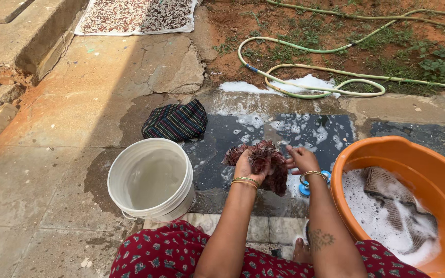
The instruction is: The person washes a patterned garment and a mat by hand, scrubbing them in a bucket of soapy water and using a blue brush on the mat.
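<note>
Cloth [263,160]: dark red, wet, bunched in a wad at frame centre, over the black slab [243,149]. Looks soaked and limp, so probably heavy for its size, soft, soapy-slick. Best held by a full fistful of the bunch; an edge pinch would likely slip.

Left hand [246,167]: closed on the wad's 8 o'clock side, fingers buried in folds. Right hand [301,160]: at the wad's 3 o'clock, fingers curled and touching the cloth edge; can't tell if it truly clamps.

White bucket [153,180] of water at 9 o'clock, near. Striped cloth [177,121] at 11, apart. Orange tub [428,175] with suds and a brown rag [387,193] at 4 o'clock. Blue round thing [305,189] just under the right wrist. Hose [315,85] coiled at 1 o'clock, foam beside it. Patterned sheet [135,15] far off at 11.
</note>
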